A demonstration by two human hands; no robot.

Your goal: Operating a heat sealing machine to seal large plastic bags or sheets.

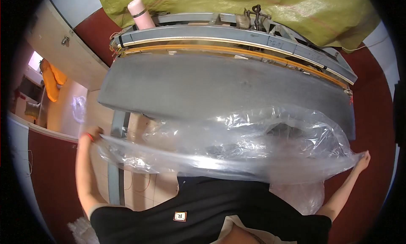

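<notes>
A large sheet of clear plastic film is stretched across in front of my body, crinkled and shiny. My left hand, with a red band at its wrist, is closed on the film's left end. At the right, my right hand grips the opposite end, arm spread wide. The film's far part lies over the near edge of a grey padded bench top. A loose lower part hangs down to the right of my body. Motion blurs the film's near edge and my left hand.
Behind the bench top runs a grey metal frame with an orange strip. A pink bottle and a dark metal clamp stand there. Green-yellow woven sheeting hangs beyond. An open doorway with a door is at left.
</notes>
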